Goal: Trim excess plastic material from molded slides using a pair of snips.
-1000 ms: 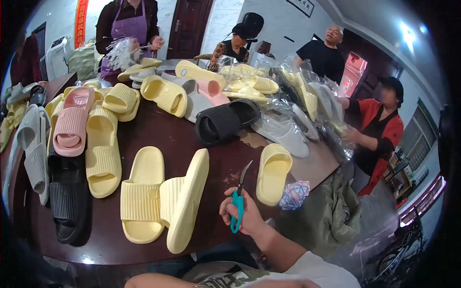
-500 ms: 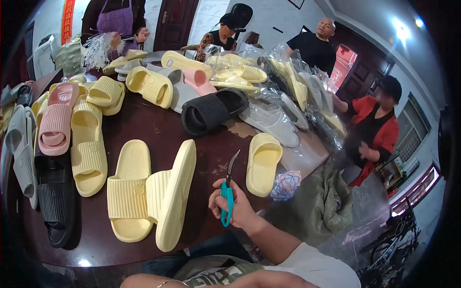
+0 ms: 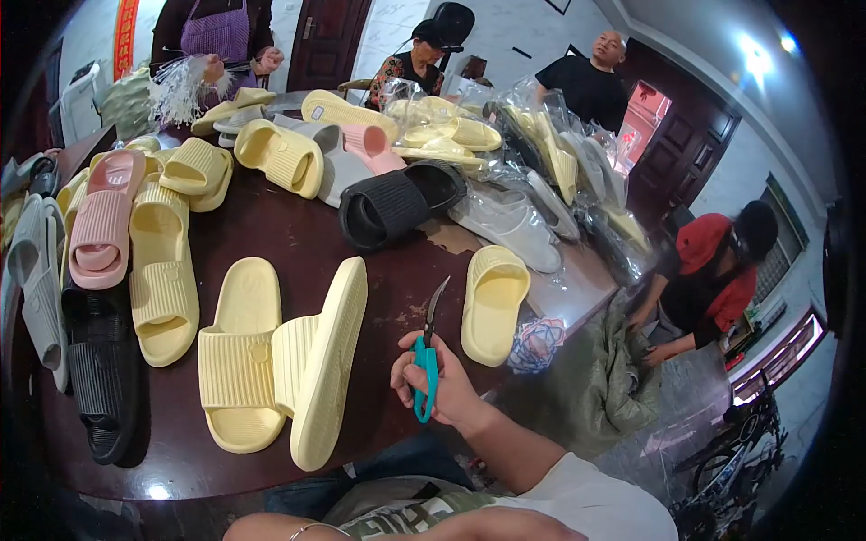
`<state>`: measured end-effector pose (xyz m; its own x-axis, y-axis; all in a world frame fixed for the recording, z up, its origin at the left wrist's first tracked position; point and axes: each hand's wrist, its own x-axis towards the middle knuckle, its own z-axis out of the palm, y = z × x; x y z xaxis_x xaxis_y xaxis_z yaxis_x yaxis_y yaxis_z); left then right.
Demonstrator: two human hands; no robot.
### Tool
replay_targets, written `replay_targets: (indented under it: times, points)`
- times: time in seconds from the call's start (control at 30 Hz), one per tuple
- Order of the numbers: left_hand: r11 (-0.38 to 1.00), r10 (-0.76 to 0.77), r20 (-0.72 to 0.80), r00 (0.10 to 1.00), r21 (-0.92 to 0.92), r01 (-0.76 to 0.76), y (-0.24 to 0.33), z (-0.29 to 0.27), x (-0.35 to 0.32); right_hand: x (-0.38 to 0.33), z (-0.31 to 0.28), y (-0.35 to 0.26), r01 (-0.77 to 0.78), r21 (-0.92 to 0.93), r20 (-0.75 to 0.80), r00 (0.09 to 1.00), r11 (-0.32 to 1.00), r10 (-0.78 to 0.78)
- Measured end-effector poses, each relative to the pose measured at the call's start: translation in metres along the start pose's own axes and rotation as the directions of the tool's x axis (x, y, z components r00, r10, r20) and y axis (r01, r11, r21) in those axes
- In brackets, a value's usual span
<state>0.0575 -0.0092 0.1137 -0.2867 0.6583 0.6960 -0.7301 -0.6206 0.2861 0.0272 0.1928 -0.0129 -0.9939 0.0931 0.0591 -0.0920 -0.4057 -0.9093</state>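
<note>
My right hand (image 3: 444,389) is over the near edge of the dark round desk (image 3: 298,234), fingers (image 3: 406,371) curled through and around the teal handles of a pair of scissors (image 3: 426,361), thumb side toward me, blades pointing up and away, seemingly closed or nearly so. Left hand: only the forearm with a thin bracelet shows at the bottom edge, so I cannot tell whether those fingers are spread or pressed together. Scissors look light and rigid, plastic loops give a sure grip, metal blades are the sharp part, so I'd keep hold at the handles only. Just left of the scissors, a pale yellow slipper on its side (image 3: 327,361) leans against a flat yellow slipper (image 3: 236,356), touching. These look like foam: light, soft, squashy, a bit grippy with ribbed straps; best taken by the strap or pinched across the sole edge. A single yellow slipper (image 3: 492,302) lies sole down to the right of the blades, near the desk rim. Further back are a black pair (image 3: 397,203), pink and yellow ones at left, and bagged slippers (image 3: 541,153) at right. Other people stand around the far side.
</note>
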Motion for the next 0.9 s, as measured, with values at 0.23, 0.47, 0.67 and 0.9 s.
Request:
replay_targets:
  times: [0.23,0.47,0.67,0.9]
  points:
    - [1.0,0.019,-0.072,0.997,-0.007,-0.019,0.002,0.011,-0.001,0.001,0.0,0.0,-0.013,-0.005,-0.007,1.0,1.0,0.013]
    - [0.498,0.102,0.188,0.977,0.841,-0.214,0.024,-0.039,-0.013,0.002,0.002,-0.002,-0.012,-0.02,-0.011,1.0,1.0,0.012]
    - [-0.739,0.398,-0.013,0.917,0.588,0.329,0.034,-0.047,-0.064,-0.01,-0.001,0.001,0.018,-0.023,-0.031,0.999,1.0,-0.018]
    - [-0.167,0.356,-0.529,0.77,0.775,0.609,0.009,-0.057,-0.079,-0.031,0.022,-0.002,0.078,-0.102,0.044,0.996,0.992,-0.074]
